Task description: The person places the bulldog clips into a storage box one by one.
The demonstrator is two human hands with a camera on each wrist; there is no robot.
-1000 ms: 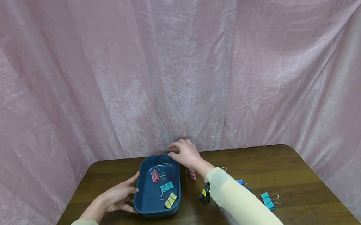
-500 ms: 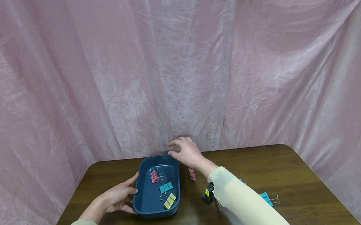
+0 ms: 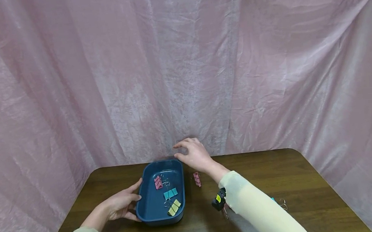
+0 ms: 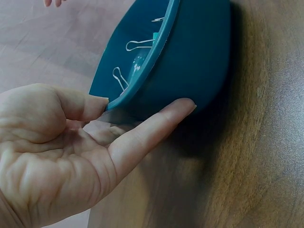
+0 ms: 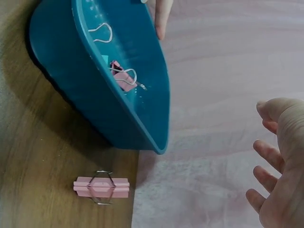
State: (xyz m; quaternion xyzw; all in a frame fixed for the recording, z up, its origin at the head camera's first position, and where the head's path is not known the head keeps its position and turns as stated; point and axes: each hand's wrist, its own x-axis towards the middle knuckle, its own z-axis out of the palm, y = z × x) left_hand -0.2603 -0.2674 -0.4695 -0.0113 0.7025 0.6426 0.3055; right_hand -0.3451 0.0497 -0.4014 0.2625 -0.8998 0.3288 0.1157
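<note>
A dark blue plastic box [image 3: 162, 220] stands on the wooden table, holding a pink binder clip [image 3: 158, 182], a teal binder clip [image 3: 170, 194] and a yellow binder clip [image 3: 174, 207]. My left hand [image 3: 121, 204] is against the box's left side, fingers spread. In the left wrist view its thumb touches the rim while a straight finger presses the outer wall. Above the far right corner of the box is my right hand [image 3: 194, 154], with nothing between thumb and loosely bent fingers. Another pink binder clip [image 3: 197, 179] lies on the table just right of the box.
Beyond the right sleeve, wire handles [image 3: 283, 204] of a mostly hidden teal clip stick out. More clip handles [image 3: 225, 212] show beneath the right wrist. A pink curtain [image 3: 183, 76] hangs behind the table's [image 3: 295, 173] far edge.
My right hand has risen slightly, and its forearm has moved right. The sleeve now covers the blue clips and most of the teal one on the right. The left hand stays at the box.
</note>
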